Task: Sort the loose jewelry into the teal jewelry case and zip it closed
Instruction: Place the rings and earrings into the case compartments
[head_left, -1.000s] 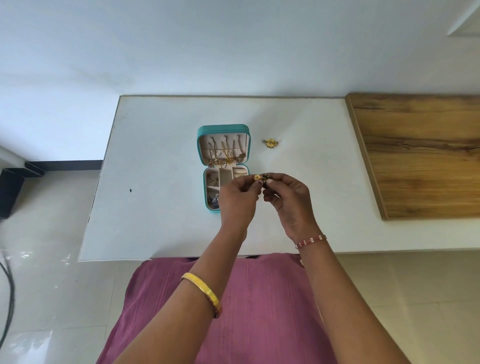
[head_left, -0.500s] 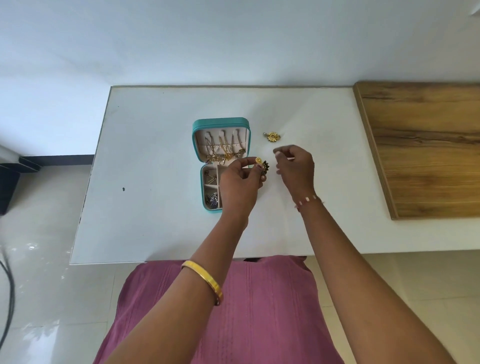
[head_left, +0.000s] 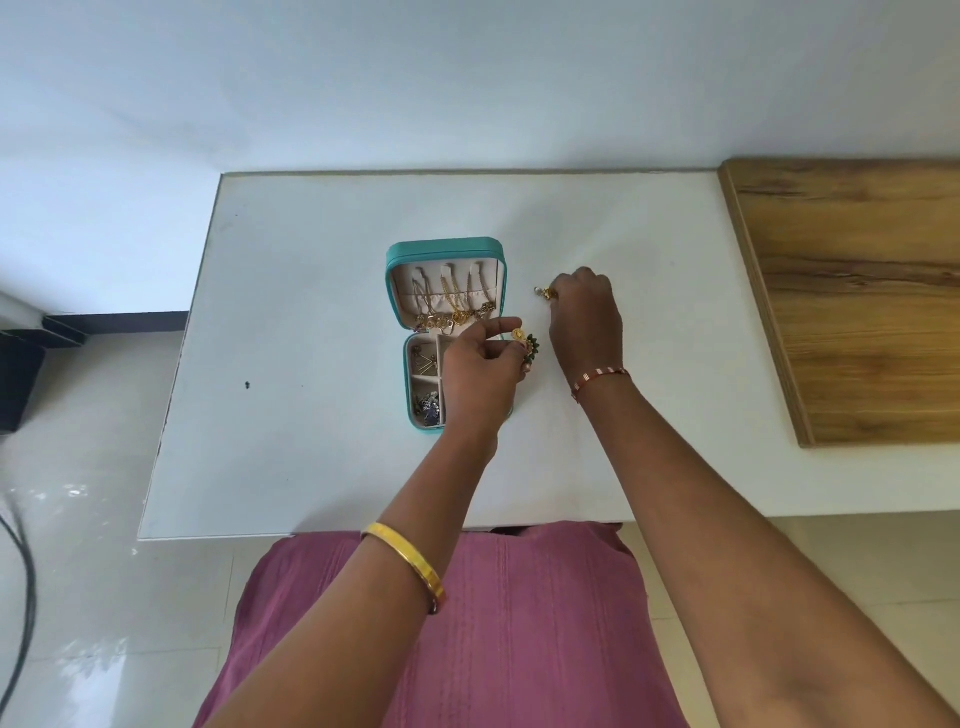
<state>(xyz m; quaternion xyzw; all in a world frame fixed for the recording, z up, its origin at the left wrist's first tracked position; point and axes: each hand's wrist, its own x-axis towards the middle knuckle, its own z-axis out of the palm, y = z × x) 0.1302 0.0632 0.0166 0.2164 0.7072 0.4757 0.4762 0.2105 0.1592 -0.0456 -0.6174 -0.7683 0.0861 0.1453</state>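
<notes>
On the white surface (head_left: 311, 322) the teal case (head_left: 445, 249) lies open; a gold earring (head_left: 523, 340) is pinched by the left hand (head_left: 480, 379) — another earring (head_left: 545, 293) is touched by the right hand's (head_left: 586, 317) curled fingers, just right of the case.

place: home room
signs: white table (head_left: 322, 312) against plain wall (head_left: 415, 78), glossy tiled floor (head_left: 78, 519), wooden board (head_left: 857, 291) at table's right edge

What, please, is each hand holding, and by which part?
The left hand pinches a gold and green earring by its gold end. The right hand covers a small gold piece; grip unclear.
</notes>
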